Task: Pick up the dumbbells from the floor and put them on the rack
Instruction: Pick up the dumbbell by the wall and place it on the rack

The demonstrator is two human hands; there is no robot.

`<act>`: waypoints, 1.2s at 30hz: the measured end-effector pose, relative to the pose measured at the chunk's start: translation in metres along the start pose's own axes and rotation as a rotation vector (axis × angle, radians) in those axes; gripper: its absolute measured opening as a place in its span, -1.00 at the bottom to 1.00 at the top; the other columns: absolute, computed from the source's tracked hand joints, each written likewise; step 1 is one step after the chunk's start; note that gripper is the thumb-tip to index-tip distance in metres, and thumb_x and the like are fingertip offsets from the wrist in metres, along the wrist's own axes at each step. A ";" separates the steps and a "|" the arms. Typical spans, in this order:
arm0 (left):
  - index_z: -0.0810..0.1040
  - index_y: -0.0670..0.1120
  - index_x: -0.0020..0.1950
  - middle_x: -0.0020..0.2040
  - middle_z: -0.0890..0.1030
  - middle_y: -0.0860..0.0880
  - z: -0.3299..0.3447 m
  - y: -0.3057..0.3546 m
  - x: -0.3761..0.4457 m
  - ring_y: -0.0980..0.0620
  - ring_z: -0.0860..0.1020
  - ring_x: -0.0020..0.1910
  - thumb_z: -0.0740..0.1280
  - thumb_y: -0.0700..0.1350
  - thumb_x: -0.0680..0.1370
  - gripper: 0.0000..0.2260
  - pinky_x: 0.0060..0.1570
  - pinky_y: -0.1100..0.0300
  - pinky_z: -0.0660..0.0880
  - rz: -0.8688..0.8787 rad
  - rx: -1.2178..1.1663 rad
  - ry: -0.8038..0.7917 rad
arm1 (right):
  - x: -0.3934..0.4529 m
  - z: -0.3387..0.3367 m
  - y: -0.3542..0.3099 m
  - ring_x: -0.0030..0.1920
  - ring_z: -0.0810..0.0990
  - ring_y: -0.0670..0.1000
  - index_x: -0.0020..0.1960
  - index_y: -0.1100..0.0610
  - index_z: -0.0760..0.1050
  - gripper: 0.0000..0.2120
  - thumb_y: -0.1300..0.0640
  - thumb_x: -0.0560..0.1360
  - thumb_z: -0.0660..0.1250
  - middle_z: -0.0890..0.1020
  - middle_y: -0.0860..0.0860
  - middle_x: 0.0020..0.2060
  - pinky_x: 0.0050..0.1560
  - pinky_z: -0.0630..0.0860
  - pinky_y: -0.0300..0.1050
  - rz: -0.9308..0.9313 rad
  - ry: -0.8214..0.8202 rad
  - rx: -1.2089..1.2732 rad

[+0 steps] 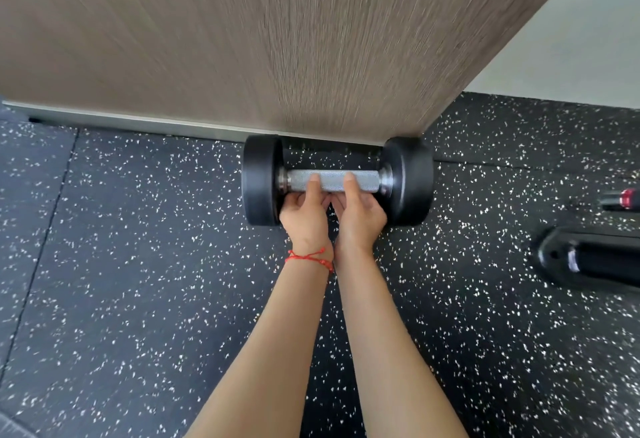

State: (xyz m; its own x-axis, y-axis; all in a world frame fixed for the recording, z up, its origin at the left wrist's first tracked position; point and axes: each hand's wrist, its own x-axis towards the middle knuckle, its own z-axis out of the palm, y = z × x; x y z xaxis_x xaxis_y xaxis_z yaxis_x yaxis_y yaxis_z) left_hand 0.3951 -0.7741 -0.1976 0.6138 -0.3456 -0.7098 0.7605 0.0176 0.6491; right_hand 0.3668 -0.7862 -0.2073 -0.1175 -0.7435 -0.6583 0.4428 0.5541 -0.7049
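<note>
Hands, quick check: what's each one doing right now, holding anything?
Left hand: grips the dumbbell by its metal handle, thumb over the top.
Right hand: grips the same handle beside it.

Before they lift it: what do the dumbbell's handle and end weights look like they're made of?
Dumbbell handle: bare metal, likely steel, silvery with a fine knurled texture. End weights: matte black, smooth, probably rubber or urethane coating; the core is hidden. Both hands grip the handle.
</note>
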 end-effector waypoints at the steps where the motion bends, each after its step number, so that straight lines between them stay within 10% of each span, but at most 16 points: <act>1: 0.46 -0.23 -0.03 -0.16 0.57 -0.14 0.000 0.000 0.000 0.00 0.58 -0.20 0.27 -0.23 0.55 -0.93 -0.23 0.31 0.59 -0.002 -0.009 -0.008 | 0.000 0.001 0.000 -0.08 0.60 0.14 -0.09 0.33 0.54 -0.89 0.27 0.47 0.34 0.61 0.28 -0.09 -0.14 0.59 -0.17 0.002 0.003 0.006; 11: 0.42 -0.26 0.11 0.09 0.53 -0.28 -0.010 -0.001 -0.005 -0.13 0.55 0.03 0.24 -0.23 0.56 -0.84 0.14 0.08 0.51 -0.059 -0.010 -0.081 | -0.001 -0.008 0.003 -0.08 0.62 0.12 -0.23 0.24 0.56 -0.91 0.27 0.46 0.35 0.63 0.18 -0.19 -0.10 0.61 -0.18 0.024 -0.015 0.043; 36: 0.43 -0.30 0.19 0.11 0.52 -0.27 -0.070 0.088 -0.213 -0.04 0.57 -0.01 0.22 -0.25 0.56 -0.77 0.01 0.22 0.57 -0.133 -0.087 -0.038 | -0.215 -0.055 -0.088 0.03 0.63 0.11 -0.10 0.17 0.58 -0.93 0.26 0.47 0.31 0.65 0.16 -0.07 0.08 0.56 -0.10 0.144 -0.010 -0.058</act>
State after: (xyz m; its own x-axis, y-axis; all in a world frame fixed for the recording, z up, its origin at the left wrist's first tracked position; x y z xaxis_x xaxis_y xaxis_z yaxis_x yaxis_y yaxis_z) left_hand 0.3467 -0.6331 -0.0086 0.4991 -0.3854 -0.7761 0.8512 0.0502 0.5225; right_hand 0.3038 -0.6546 -0.0183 -0.0476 -0.6583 -0.7512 0.4027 0.6756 -0.6176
